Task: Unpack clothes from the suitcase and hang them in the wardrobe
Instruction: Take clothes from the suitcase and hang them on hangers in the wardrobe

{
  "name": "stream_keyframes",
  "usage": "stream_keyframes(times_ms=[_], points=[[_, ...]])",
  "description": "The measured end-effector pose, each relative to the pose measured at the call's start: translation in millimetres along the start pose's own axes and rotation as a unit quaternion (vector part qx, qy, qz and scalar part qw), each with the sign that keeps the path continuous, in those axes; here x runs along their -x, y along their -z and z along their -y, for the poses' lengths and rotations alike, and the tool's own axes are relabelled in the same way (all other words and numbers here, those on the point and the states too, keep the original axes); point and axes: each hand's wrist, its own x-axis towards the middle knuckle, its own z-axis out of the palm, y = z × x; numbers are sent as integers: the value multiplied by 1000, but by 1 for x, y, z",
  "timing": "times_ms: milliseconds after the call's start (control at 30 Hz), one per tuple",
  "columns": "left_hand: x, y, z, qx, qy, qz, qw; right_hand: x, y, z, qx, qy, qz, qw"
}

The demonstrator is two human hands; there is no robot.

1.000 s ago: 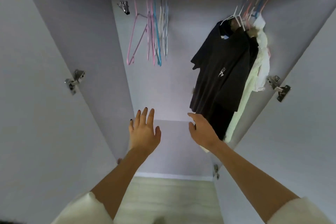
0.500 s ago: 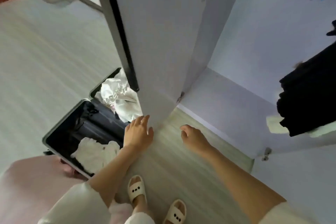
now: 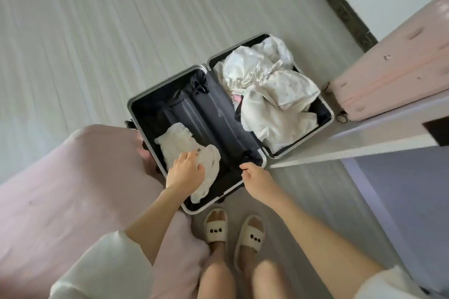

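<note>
Nearest edge: both forearms cut off by the frame, cream sleeves only partly seen. Two feet in cream slippers (image 3: 233, 232) on pale floor (image 3: 97, 31), just short of the suitcase rim.

Left hand (image 3: 184, 171) down in the near half of the open suitcase (image 3: 132, 107), fingers curled into a small white garment (image 3: 181, 144) and gripping its near end; fingertips buried in cloth, exact pinch not readable. Right hand (image 3: 257, 181) over the near rim, fingers loosely curled, holding nothing; contact with the rim cannot be told.

Near half: dark lining, black strap buckles, the one small garment only. Far half: heaped white clothes (image 3: 272, 94), a trace of pink beneath; number of pieces not distinguishable.

Pink bedding (image 3: 60, 189) at left hides the suitcase's left corner. A pink case (image 3: 398, 73) stands just beyond the far half, upper part cut off. White wardrobe door (image 3: 364, 138) edge crosses at right, covering the suitcase's right corner; lilac interior barely visible.

Against half a second ago: view swung off the wardrobe, hanging black garment gone from sight; left hand gone from open air to gripping cloth.
</note>
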Motion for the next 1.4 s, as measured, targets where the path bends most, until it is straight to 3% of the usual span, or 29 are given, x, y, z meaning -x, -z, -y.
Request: stream_keyframes(times_ms=[167,267,433,600,700,867,1033,1133,1233,1300,1400], points=[[-93,-84,76,34,77,51,995,-118,-67,-48,16,-24,39,999],[-155,-134,117,30,102,40,993,-189,-100,-81,37,-32,42,998],[-248,-201,169,-83,75,-12,994,-287,-150,-131,64,-30,61,996],[-299,-226,198,-144,145,12,979,-327,-174,-157,59,-53,80,994],[-299,-224,205,-195,128,13,972,-326,-177,-157,66,-69,98,991],[-258,-198,178,-68,88,-52,992,-291,-162,-125,31,-73,115,990],[-199,-118,128,20,95,-99,990,-229,-120,-63,-12,-51,89,995],[-162,-64,93,88,125,-84,985,-186,-90,-26,-35,-35,71,996],[-119,-4,56,240,144,-31,960,-132,-56,13,-96,-30,45,994],[-86,32,32,340,127,-6,932,-95,-36,37,-173,-10,37,984],[-38,76,-2,409,79,24,909,-43,-8,61,-273,7,10,962]])
